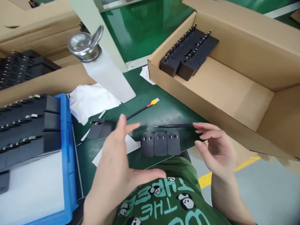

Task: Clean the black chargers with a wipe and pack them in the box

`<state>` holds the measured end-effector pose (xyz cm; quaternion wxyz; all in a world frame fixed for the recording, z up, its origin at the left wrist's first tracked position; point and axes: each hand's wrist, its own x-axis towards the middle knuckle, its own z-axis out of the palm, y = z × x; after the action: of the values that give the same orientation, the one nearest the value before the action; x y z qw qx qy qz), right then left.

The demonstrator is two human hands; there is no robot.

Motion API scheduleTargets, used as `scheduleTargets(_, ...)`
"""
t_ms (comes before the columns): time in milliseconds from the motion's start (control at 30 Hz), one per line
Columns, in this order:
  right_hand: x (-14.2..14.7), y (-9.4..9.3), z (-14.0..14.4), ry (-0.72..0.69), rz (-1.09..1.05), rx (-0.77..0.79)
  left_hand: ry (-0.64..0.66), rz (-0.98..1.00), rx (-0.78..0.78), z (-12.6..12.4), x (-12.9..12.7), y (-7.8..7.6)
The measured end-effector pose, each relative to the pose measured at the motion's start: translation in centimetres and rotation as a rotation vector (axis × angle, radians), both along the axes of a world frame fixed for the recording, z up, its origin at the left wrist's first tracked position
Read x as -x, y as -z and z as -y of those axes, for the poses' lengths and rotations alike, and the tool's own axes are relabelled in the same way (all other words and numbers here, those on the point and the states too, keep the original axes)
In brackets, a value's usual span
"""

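Note:
Three black plug adapters (160, 145) stand side by side near the table's front edge, metal prongs up. My left hand (117, 159) hovers to their left, thumb spread wide and nothing in it. To their right is my right hand (214, 145), fingers apart and slightly curled, also holding nothing. Its fingertips are close to the end of black tweezers (174, 126) lying behind the adapters. Another black adapter (100, 129) sits beyond my left hand, partly covered by it. White paper (131, 144) lies under that hand.
A blue tray (67, 156) with rows of adapters stands at left. A white pump bottle (107, 68) and crumpled white cloth (91, 100) are behind it. A cable with a yellow USB plug (154, 101) lies mid-table. At right, an open cardboard box (182, 93) holds two rows of adapters.

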<state>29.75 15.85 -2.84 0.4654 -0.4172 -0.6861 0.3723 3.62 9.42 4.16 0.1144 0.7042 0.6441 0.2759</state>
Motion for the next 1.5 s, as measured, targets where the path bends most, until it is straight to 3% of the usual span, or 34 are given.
scheduleTargets(133,-0.2,0.1,-0.2,0.139,0.034,-0.064,0.080,-0.090,-0.006,-1.2,-1.9,0.8)
scheduleTargets(400,-1.2,1.4,0.5,0.132,0.031,-0.002,0.208,-0.405,-0.055,-3.2,-4.2,1.8)
scheduleTargets(567,-0.7,0.5,0.7,0.144,-0.013,-0.025,0.269,-0.398,-0.090,-3.7,-4.1,2.2)
scheduleTargets(667,-0.3,-0.4,1.0,0.166,-0.046,-0.025,0.208,-0.059,-0.174,-2.8,-3.2,2.3)
scheduleTargets(767,0.3,-1.3,1.6,0.216,-0.103,0.013,-0.039,0.723,-0.280,-1.2,-1.9,1.9)
scheduleTargets(867,1.3,-1.9,2.2,0.246,-0.132,0.094,-0.203,1.547,-0.240,0.3,-0.7,0.9)
scheduleTargets(967,2.8,-2.0,2.6,0.214,-0.087,0.124,-0.229,1.958,-0.173,1.3,0.3,0.2)
scheduleTargets(1167,6.7,-3.1,3.9,-0.088,0.068,0.012,-0.243,2.003,-0.284,2.8,1.0,1.7)
scheduleTargets(1300,8.9,-4.2,4.4,-0.315,0.118,-0.230,-0.256,1.968,-0.393,3.4,1.0,3.2)
scheduleTargets(1367,9.6,-4.1,3.6,-0.338,0.181,-0.349,-0.225,1.973,-0.431,3.6,1.2,3.7)
scheduleTargets(1500,10.8,-2.5,1.1,-0.236,0.395,-0.471,-0.242,1.836,-0.470,4.1,1.6,4.4)
